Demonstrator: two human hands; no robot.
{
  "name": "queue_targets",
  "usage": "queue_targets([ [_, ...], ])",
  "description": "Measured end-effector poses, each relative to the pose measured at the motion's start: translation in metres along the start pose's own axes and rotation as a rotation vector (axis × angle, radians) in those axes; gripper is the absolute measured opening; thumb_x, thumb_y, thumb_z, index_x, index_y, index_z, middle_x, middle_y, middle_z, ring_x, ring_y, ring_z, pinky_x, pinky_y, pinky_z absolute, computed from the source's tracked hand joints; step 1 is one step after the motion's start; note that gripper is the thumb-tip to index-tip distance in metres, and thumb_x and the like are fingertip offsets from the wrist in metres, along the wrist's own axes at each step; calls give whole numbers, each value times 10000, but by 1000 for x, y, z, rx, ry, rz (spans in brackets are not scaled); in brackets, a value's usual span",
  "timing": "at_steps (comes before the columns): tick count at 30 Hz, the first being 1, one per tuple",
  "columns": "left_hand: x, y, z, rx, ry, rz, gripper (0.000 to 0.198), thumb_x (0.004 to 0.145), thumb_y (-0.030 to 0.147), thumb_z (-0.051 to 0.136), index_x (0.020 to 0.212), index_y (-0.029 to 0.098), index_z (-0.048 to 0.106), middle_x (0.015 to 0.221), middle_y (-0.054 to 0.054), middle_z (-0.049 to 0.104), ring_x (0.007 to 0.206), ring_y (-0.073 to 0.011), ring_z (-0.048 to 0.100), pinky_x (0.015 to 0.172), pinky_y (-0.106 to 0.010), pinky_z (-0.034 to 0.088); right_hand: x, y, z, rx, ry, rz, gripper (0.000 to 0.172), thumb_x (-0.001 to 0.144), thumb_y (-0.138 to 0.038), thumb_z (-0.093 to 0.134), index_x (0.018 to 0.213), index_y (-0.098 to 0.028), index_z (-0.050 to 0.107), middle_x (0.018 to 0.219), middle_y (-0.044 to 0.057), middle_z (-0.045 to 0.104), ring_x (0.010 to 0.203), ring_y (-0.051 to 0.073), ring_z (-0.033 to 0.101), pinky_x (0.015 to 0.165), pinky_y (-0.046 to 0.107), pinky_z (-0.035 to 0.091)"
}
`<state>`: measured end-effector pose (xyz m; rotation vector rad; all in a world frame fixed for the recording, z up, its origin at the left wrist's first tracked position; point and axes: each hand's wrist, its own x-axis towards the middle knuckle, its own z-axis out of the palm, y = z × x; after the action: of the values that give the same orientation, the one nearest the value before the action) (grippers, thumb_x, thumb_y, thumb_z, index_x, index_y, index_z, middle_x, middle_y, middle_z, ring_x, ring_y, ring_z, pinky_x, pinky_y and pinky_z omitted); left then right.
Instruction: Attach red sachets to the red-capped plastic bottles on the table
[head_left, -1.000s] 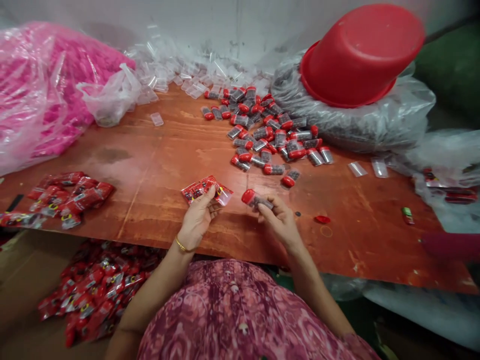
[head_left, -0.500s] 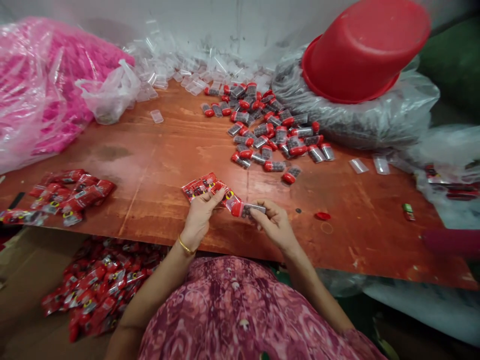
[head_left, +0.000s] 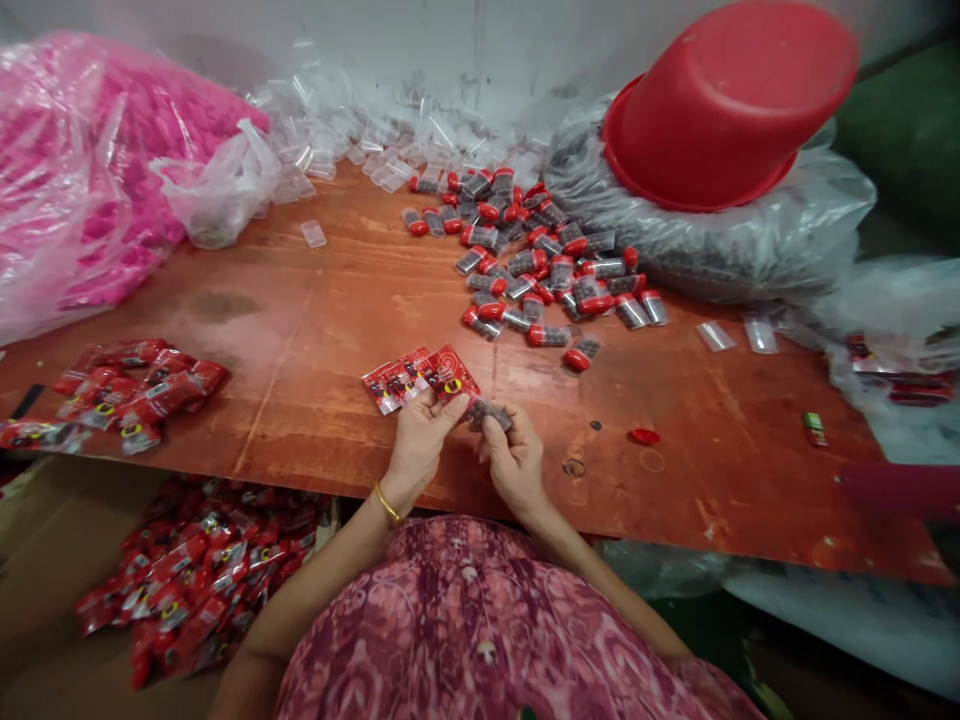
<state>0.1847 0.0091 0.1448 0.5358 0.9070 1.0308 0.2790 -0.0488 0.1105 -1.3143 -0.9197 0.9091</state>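
Observation:
My left hand (head_left: pixel 417 445) pinches several red printed plastic packets (head_left: pixel 454 370), fanned out above the near part of the table. A small clear tube (head_left: pixel 490 414) of dark pieces is in my right hand (head_left: pixel 517 468), gripped between thumb and fingers. The tube's left end meets the packet at my left thumb; whether it is inside the packet I cannot tell. Its red cap is hidden. Beyond my hands lies a pile of similar red-capped tubes (head_left: pixel 551 262). Filled red packets (head_left: pixel 161 385) are heaped at the table's left.
Empty clear tubes (head_left: pixel 397 172) are piled at the back. A red bucket (head_left: pixel 731 100) sits upside down on a bulging clear bag (head_left: pixel 675 255). Pink material in plastic (head_left: pixel 90 180) fills the left. Below the table, a cardboard box (head_left: pixel 45 580) holds more filled packets. A loose red cap (head_left: pixel 645 436) lies right.
My right hand has moved left with the tube, closer to my left hand. The front packet now sits higher and faces up. A dark ring on the table has come into view beside my right hand.

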Motion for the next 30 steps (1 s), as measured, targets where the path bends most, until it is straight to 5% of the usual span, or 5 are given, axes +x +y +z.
queue_targets([
  [6, 2, -10, -4, -22, -32, 8, 362, 531, 382, 821, 708, 139, 620, 622, 30, 629, 526, -69, 533, 509, -182, 417, 5, -3, 7, 83, -116, 147, 290, 839, -499, 504, 914, -219, 497, 607, -74, 509, 345, 48, 374, 334, 192, 296],
  [11, 5, -16, -3, 23, -31, 81, 352, 549, 381, 812, 750, 147, 643, 668, 15, 657, 612, -103, 593, 638, -221, 474, 11, -2, 14, -12, 40, -8, 190, 849, -404, 534, 842, -220, 490, 717, -42, 511, 576, 76, 486, 533, 202, 428],
  [17, 8, 6, -11, 14, -19, 46, 385, 504, 372, 834, 748, 147, 638, 660, 26, 652, 577, -84, 571, 593, -201, 465, 17, -1, 6, 115, -286, 99, 262, 826, -433, 538, 991, -235, 492, 760, -41, 589, 427, 63, 497, 443, 216, 420],
  [25, 1, 2, -17, 133, 18, -54, 453, 413, 436, 851, 679, 137, 639, 598, 9, 663, 519, -102, 586, 566, -219, 494, 30, 6, 14, -151, -176, -35, 339, 701, -486, 663, 653, -212, 469, 518, -71, 474, 447, 82, 438, 433, 203, 362],
  [30, -17, 54, -100, 435, 329, 105, 473, 483, 505, 802, 752, 144, 654, 687, -14, 711, 641, -170, 658, 684, -294, 533, 69, -11, -48, -789, 4, -334, 307, 859, -455, 455, 866, -196, 620, 875, 82, 666, 828, 198, 583, 768, 339, 464],
])
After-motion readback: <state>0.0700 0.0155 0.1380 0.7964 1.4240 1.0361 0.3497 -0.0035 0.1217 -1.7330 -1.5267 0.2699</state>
